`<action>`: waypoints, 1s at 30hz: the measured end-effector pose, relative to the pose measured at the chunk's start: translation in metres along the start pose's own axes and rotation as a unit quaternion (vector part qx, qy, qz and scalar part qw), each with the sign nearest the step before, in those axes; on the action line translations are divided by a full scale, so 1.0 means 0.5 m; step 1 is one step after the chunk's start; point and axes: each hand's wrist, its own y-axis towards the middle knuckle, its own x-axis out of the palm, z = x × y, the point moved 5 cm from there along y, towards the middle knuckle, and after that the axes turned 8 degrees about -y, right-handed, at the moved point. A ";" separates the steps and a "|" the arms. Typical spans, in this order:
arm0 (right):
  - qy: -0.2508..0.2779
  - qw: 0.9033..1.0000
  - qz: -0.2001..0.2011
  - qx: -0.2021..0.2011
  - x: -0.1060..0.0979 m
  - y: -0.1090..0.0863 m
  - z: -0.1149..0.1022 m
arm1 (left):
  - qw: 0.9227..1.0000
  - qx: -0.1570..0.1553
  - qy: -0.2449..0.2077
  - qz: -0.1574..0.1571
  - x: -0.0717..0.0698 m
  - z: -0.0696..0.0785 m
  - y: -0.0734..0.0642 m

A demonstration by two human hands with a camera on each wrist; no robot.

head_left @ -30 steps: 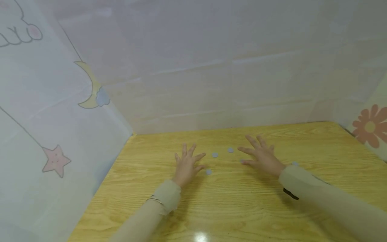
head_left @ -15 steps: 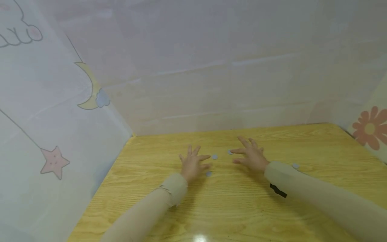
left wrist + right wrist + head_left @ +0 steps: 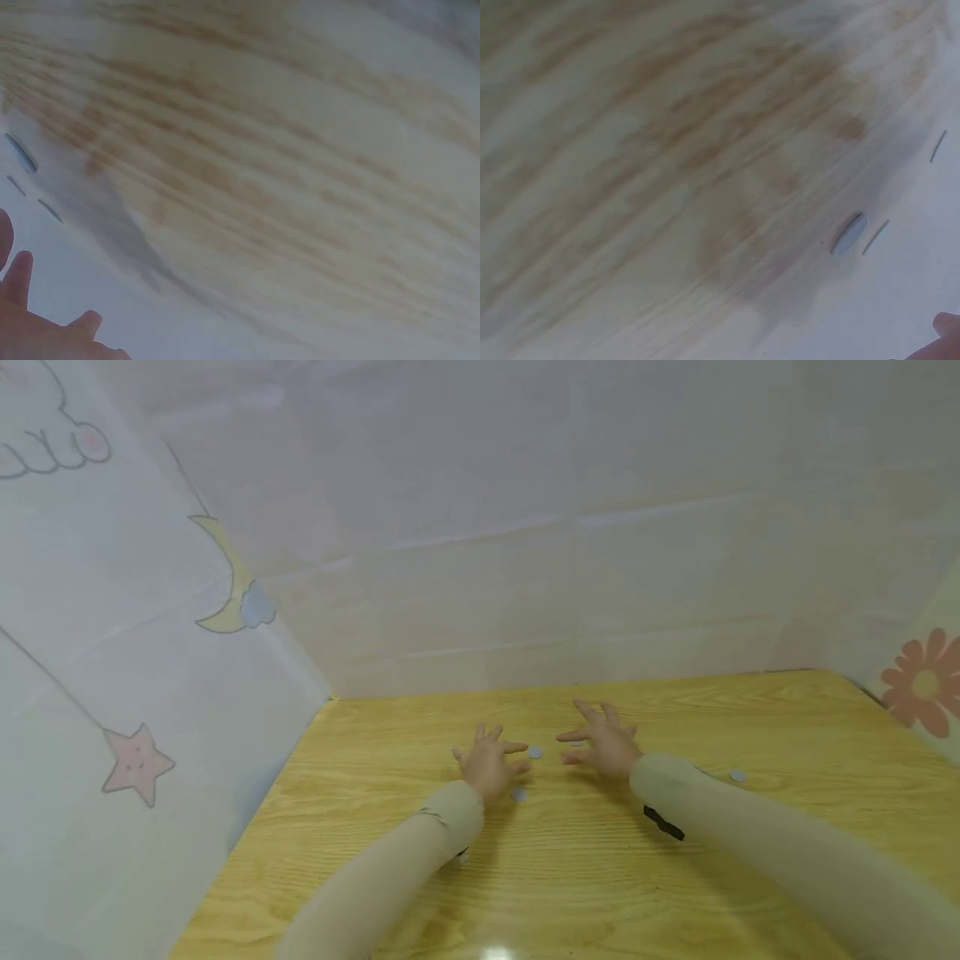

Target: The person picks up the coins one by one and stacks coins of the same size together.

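Observation:
Over the wooden table, the left hand [image 3: 489, 770] has its fingers spread and holds nothing. Close by its fingertips lies a small flat grey disc [image 3: 535, 752], and another disc [image 3: 519, 794] lies beside its thumb. Opposite it, the right hand [image 3: 606, 748] also has spread fingers with nothing gripped; a third disc [image 3: 576, 743] is partly hidden beneath them. The left wrist view catches part of the left hand [image 3: 37, 322] with several discs beyond it, one being a disc [image 3: 21, 154]. In the right wrist view, a fingertip [image 3: 946, 327] shows below a disc [image 3: 849, 234].
One more disc [image 3: 738, 775] lies farther right, behind the right sleeve [image 3: 712, 806]. The wood-grain table [image 3: 570, 893] meets a pale sheet wall [image 3: 570, 568] at its back edge. A printed sheet [image 3: 112, 643] with a star and moon flanks the left side.
Both hands have come closer together: the left hand has moved right, the right hand left. The uncovered discs lie about where they were; one near the right thumb is out of sight.

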 end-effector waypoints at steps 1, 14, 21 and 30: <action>-0.007 1.000 0.001 0.000 0.001 0.003 -0.002 | 1.000 -0.003 0.005 -0.003 0.002 -0.001 0.003; -0.017 1.000 -0.013 0.021 0.026 0.048 -0.002 | 0.998 -0.053 -0.002 -0.025 0.004 -0.003 0.030; -0.013 0.997 -0.048 0.055 0.051 0.067 0.019 | 0.997 -0.074 -0.007 -0.033 0.011 -0.009 0.034; -0.021 0.993 -0.083 0.086 0.076 0.080 0.019 | 0.992 -0.121 -0.012 -0.044 0.022 -0.022 0.033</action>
